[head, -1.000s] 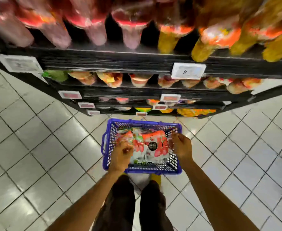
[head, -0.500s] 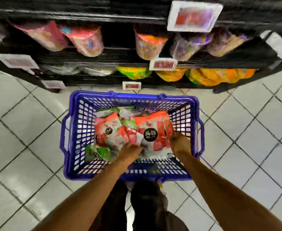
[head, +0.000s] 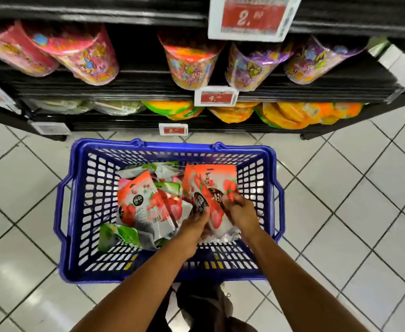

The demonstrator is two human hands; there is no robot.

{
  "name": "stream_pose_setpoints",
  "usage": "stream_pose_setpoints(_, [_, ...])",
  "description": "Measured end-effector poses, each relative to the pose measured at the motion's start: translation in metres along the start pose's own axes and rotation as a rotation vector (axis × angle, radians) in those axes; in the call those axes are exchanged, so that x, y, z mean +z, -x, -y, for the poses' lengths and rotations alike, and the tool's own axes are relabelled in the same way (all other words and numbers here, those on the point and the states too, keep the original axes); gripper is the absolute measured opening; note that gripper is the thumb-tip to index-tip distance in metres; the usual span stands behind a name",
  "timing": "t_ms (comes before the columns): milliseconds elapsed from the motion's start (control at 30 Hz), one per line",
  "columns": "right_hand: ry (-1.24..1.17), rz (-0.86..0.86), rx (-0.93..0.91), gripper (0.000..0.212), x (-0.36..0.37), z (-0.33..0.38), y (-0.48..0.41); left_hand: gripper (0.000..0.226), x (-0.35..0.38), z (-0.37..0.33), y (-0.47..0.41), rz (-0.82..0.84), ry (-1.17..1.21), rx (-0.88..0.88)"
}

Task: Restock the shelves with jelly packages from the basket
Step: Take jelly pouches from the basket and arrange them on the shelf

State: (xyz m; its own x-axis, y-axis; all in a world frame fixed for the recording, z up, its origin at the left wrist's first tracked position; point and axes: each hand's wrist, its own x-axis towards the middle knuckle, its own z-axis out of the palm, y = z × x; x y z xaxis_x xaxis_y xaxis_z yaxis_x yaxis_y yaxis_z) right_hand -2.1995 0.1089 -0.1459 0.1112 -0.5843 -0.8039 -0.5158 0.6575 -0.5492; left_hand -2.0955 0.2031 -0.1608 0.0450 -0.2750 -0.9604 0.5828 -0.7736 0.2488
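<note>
A blue plastic basket [head: 76,212] stands on the tiled floor in front of the black shelves [head: 148,75]. Several red-and-white strawberry jelly packages [head: 139,204] and some green ones [head: 122,236] lie inside it. Both hands reach into the basket's right half. My left hand [head: 193,227] and my right hand [head: 241,212] together grip two red jelly packages [head: 208,185], which stand tilted up above the rest. My fingers curl round their lower edges.
The shelf above the basket holds pink, orange and purple jelly cup tubs [head: 191,65]. The bottom shelf holds yellow-orange bags [head: 290,116] and pale bags at the left. Price tags [head: 251,17] hang on the shelf edges. My legs [head: 203,305] stand behind the basket.
The view has dropped and moved closer to the basket. Both hands have closed on red packages at the right and tipped them up from the pile.
</note>
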Motion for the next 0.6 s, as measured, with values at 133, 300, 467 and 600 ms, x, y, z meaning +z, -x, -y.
stream_pose_setpoints(133, [-0.149,0.067,-0.073,0.022,-0.022,0.043,0.061,0.046,-0.009,-0.027,0.061,0.036,0.120,0.160])
stream_pose_setpoints(300, [-0.265,0.088,-0.152,0.042,-0.049,0.104,0.152,0.090,-0.012,-0.081,0.166,-0.035,0.108,0.428])
stream_pose_setpoints(467, [-0.356,0.068,-0.241,0.053,-0.076,0.173,0.244,0.074,-0.027,-0.145,0.284,-0.111,-0.026,0.647])
stream_pose_setpoints(600, [-0.344,0.066,-0.382,0.010,-0.094,0.224,0.309,0.081,-0.029,-0.188,0.383,-0.071,-0.078,0.872])
